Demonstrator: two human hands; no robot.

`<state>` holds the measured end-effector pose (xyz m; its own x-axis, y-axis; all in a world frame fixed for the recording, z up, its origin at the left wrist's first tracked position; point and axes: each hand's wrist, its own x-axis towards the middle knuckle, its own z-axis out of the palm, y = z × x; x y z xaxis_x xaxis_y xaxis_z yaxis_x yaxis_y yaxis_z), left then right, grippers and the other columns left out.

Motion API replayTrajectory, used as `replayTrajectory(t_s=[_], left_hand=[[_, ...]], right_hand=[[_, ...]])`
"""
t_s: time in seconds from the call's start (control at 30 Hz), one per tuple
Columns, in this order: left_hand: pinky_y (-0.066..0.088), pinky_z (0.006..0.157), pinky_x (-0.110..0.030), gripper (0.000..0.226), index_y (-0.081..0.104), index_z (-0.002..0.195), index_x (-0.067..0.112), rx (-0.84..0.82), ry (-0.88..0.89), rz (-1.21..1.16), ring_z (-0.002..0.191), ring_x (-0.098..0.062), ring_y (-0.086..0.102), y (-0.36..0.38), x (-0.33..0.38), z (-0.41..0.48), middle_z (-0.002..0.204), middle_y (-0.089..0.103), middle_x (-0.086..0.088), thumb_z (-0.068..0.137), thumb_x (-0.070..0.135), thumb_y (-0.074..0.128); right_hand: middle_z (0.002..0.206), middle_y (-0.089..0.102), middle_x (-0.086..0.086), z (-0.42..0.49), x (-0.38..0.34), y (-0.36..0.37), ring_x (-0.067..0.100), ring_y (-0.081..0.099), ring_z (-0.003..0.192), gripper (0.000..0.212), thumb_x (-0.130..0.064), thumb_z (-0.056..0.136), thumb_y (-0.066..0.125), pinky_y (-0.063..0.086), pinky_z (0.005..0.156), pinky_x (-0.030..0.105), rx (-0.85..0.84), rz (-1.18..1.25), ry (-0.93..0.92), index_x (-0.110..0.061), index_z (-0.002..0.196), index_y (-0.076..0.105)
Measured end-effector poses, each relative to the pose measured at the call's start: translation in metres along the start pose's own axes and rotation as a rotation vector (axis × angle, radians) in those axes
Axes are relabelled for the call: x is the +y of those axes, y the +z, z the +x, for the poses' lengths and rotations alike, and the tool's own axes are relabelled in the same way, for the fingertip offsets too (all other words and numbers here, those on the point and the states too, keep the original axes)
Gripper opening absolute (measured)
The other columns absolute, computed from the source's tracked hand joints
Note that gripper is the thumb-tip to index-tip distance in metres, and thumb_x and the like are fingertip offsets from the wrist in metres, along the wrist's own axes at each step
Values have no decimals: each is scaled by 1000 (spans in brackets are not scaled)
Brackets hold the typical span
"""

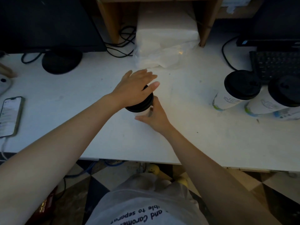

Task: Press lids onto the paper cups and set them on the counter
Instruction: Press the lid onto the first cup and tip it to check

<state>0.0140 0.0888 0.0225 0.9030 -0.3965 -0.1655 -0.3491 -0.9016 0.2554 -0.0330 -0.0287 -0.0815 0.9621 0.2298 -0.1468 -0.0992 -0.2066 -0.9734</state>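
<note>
A white paper cup (145,112) stands upright on the white counter (194,135) near its middle, with a black lid (142,104) on its rim. My left hand (134,89) lies flat on top of the lid, fingers spread. My right hand (156,116) wraps the cup's side below the lid, covering most of the cup wall. Two more white cups, each with a black lid, stand side by side at the right: one (233,91) and another (276,98).
A wrapped stack of white napkins (164,41) sits behind the cup under a wooden shelf. A monitor base (61,61) and cables are at the back left, a phone (9,116) at the left edge, a black keyboard (276,64) at the back right.
</note>
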Motion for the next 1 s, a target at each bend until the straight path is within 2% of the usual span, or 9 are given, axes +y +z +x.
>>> replayTrajectory(t_s=[0.13, 0.23, 0.37, 0.43, 0.6, 0.7, 0.77, 0.9, 1.0], left_hand=[[17, 114, -46, 63, 32, 143, 24, 0, -98, 107, 143, -18, 20, 4, 5, 7, 153, 30, 0, 91, 59, 33], [32, 102, -41, 58, 40, 138, 22, 54, -98, 64, 136, -20, 32, 6, 9, 5, 145, 41, 0, 89, 52, 34], [37, 93, -37, 65, 42, 135, 19, 79, -103, 84, 129, -21, 37, 9, 11, 4, 140, 45, 0, 80, 50, 27], [37, 90, -37, 64, 44, 134, 17, 81, -105, 82, 127, -21, 39, 9, 10, 5, 138, 47, -1, 81, 49, 28], [36, 91, -38, 53, 41, 135, 18, 46, -58, 118, 127, -23, 37, 6, 8, 9, 139, 45, -4, 91, 47, 34], [34, 96, -41, 54, 33, 140, 27, -29, -62, 101, 131, -23, 31, -9, 8, 14, 142, 41, -4, 93, 52, 32], [34, 97, -43, 58, 26, 142, 33, -12, -104, 71, 133, -26, 30, -27, 13, 16, 144, 38, -5, 90, 59, 30], [38, 98, -43, 75, 30, 141, 33, 95, -214, -104, 132, -30, 36, -82, 26, 17, 147, 36, -7, 80, 76, 31], [35, 105, -45, 91, 15, 145, 38, 39, -218, -232, 138, -32, 29, -130, 29, 7, 153, 21, -7, 69, 80, 43]], right_hand=[[127, 43, 8, -6, 7, 25, 19, 42, 115, 83, -18, 66, 84, 36, 91, 21, 188, -30, -33, -4, 133, 36], [120, 44, -3, -3, 5, 17, 9, 44, 110, 79, -14, 69, 82, 38, 90, 19, 114, 12, -23, -6, 133, 37], [122, 48, -10, 0, 3, 7, 1, 49, 108, 76, -10, 73, 79, 38, 84, -1, -20, 66, -11, -26, 130, 31], [123, 48, -10, -1, 2, 9, 0, 48, 109, 76, -10, 74, 78, 38, 83, -3, -21, 69, 2, -32, 126, 27], [120, 50, -10, -1, -2, 11, -3, 50, 104, 73, -9, 74, 79, 38, 82, -2, 32, 86, -7, -32, 124, 31], [120, 54, -8, -3, -9, 8, 4, 53, 108, 72, -13, 72, 80, 43, 85, 7, 68, 99, -1, -20, 131, 40], [117, 57, -8, -1, -24, -1, 0, 55, 103, 68, -12, 71, 81, 44, 83, 10, 135, 99, -38, -15, 129, 45], [98, 56, -24, 9, -75, -29, -18, 54, 87, 57, -13, 67, 83, 45, 72, 4, 271, -24, -189, -23, 113, 51], [97, 57, -19, 13, -117, -40, -8, 56, 89, 59, -22, 62, 85, 52, 76, 17, 333, -154, -289, -21, 112, 54]])
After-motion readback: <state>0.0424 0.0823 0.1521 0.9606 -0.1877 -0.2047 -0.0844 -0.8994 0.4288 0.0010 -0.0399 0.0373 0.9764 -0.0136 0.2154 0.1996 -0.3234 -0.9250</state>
